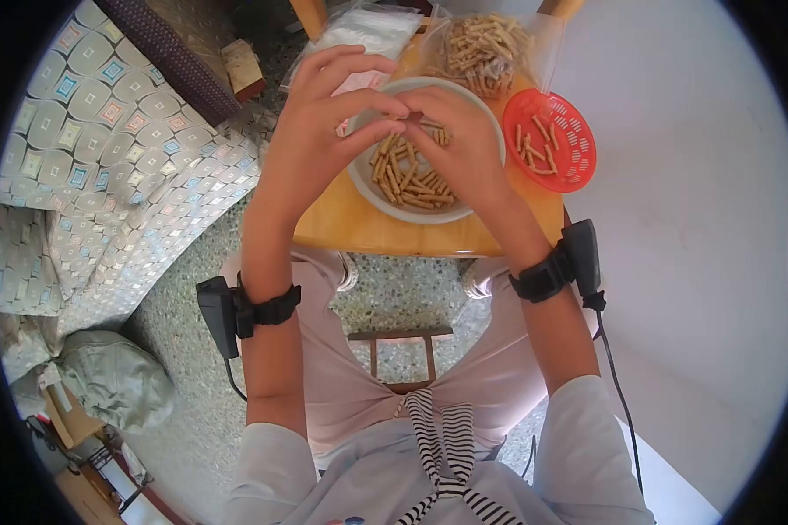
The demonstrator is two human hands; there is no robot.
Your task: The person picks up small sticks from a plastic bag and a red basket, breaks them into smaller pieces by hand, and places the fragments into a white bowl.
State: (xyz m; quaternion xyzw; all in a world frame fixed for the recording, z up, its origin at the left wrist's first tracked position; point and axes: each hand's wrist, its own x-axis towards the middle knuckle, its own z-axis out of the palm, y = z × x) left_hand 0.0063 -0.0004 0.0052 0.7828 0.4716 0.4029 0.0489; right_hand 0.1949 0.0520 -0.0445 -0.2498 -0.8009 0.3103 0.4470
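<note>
Both hands meet above a pale round bowl (pixel 365 185) that holds several short tan sticks (pixel 401 179). My left hand (pixel 328 109) has thumb and index finger closed together near the bowl's middle, its other fingers raised. My right hand (pixel 455 131) pinches at the same spot, fingertips almost touching those of the left. Something small and dark reddish shows between the fingertips, too small to name. Part of the bowl's contents is hidden under the hands.
A red perforated basket (pixel 576 166) with several sticks stands right of the bowl. Behind are a clear bag of sticks (pixel 481 52) and clear plastic bags (pixel 368 31), on a wooden surface (pixel 324 229). Patterned fabric (pixel 123 131) lies left; a white wall (pixel 692 175) rises right.
</note>
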